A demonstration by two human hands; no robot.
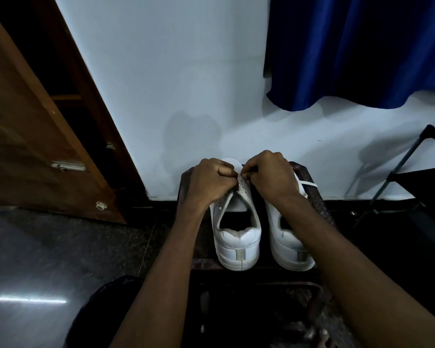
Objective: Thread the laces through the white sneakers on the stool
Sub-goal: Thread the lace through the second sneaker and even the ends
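Observation:
Two white sneakers stand side by side on a dark stool [186,187], heels toward me. My left hand [211,180] and my right hand [271,175] meet over the eyelets of the left sneaker [236,237], fingers curled, each pinching the white lace [241,180] near the front eyelets. A strand of lace runs down along the left side of the shoe's opening. My right forearm covers part of the right sneaker [286,249]. Another lace end [309,184] lies across the stool at the right, past my right hand.
A white wall rises right behind the stool. An open wooden door [43,151] stands at the left, a blue curtain [357,51] hangs upper right, and a black rack [412,172] stands at the right. The dark polished floor [48,259] spreads to the left.

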